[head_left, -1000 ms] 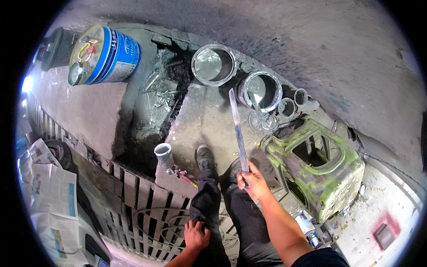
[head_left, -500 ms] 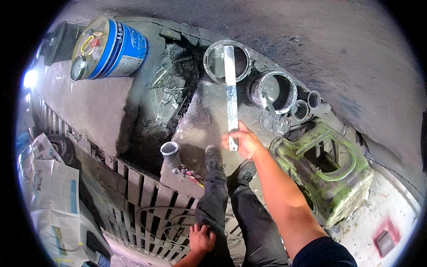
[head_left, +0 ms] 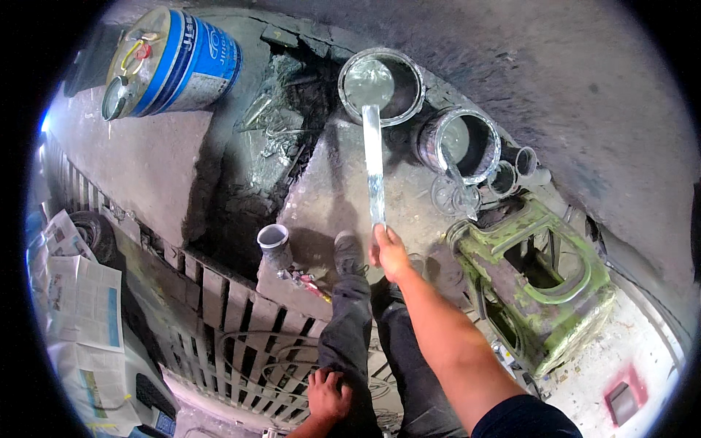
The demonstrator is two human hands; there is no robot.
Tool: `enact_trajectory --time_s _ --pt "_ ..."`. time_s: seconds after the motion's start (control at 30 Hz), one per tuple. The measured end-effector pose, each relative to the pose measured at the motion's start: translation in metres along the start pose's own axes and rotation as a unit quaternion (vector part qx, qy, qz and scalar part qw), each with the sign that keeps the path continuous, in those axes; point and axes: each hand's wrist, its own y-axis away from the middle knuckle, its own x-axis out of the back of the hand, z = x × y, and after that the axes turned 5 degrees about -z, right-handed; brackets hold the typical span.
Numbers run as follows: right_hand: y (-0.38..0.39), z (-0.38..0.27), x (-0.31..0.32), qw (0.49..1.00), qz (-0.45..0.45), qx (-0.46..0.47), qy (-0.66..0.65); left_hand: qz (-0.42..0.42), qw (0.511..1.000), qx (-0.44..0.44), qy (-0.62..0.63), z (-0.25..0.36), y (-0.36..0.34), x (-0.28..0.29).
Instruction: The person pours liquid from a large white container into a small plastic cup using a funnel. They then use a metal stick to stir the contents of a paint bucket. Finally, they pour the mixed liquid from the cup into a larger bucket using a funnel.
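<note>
In my right hand (head_left: 391, 252) is a long flat paint-stirring stick (head_left: 374, 164), silvery and smeared, gripped at its near end. It points away from me, and its far tip overlaps the near inner side of an open round paint can (head_left: 418, 98). Pale grey liquid shows inside that can; whether the tip touches it I cannot tell. Bent loosely over my left knee, my left hand (head_left: 328, 394) holds nothing that I can see. A second open can (head_left: 438, 133), crusted with paint, stands to the right with a grey-coated tool leaning at its near rim.
Clear cups (head_left: 526, 160) lie beyond a battered green stool (head_left: 537, 274) on the right. A small grey-white cup (head_left: 274, 247) stands left of my feet. Further left are a broken gap in the concrete, a blue pail (head_left: 193, 66), a slatted grate (head_left: 237, 310) and newspaper-covered bodywork (head_left: 84, 303).
My right hand has tilted the stick, which looks shorter now, and its tip has drawn back from the far part of the can to the near rim. My left hand stays on the knee.
</note>
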Motion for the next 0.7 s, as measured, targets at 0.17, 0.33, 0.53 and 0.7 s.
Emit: enact_trajectory --time_s 0.17,0.33,0.53,0.7 --pt "0.039 0.021 0.009 1.0 -0.004 -0.026 -0.008 -0.007 1.0 0.0 -0.018 0.005 0.002 0.003" --pt "0.086 0.032 0.023 0.999 -0.018 -0.039 -0.026 -0.002 1.0 0.0 -0.021 0.006 0.002 0.002" --pt "0.085 0.01 0.028 0.951 0.127 0.182 0.213 0.007 1.0 -0.003 -0.029 0.006 0.001 0.0" --pt "0.037 -0.036 0.013 0.872 0.241 0.227 0.362 0.008 1.0 0.008 -0.026 0.007 0.001 0.003"
